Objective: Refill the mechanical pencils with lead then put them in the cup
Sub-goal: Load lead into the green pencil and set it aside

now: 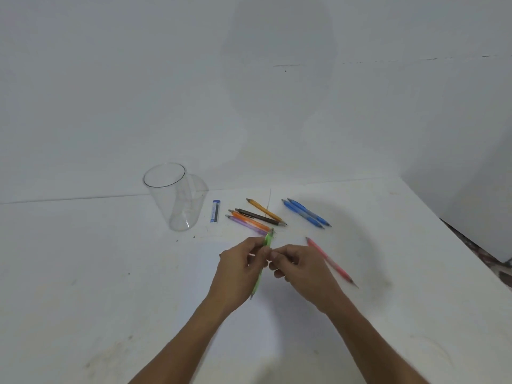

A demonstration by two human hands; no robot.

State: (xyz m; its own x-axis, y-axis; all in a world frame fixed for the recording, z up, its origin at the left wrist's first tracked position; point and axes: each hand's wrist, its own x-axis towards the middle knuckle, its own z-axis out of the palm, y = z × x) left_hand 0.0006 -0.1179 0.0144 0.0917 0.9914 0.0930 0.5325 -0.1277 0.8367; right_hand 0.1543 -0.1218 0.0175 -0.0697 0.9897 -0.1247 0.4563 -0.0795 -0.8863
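- My left hand [240, 268] grips the green mechanical pencil [267, 241] round its barrel, above the white table [110, 273].
- My right hand [298, 266] pinches the same barrel from the other side, fingers curled.
- Clear cup [173, 196] upright, far left; lead case [215, 211] just beside it.
- Four pencils [255, 217] lie clustered beyond my hands, with the blue pair [304, 213] farther right.
- Pink pencil [331, 260] lies beside my right hand.

print on the lead case [215, 211] is too small to read.
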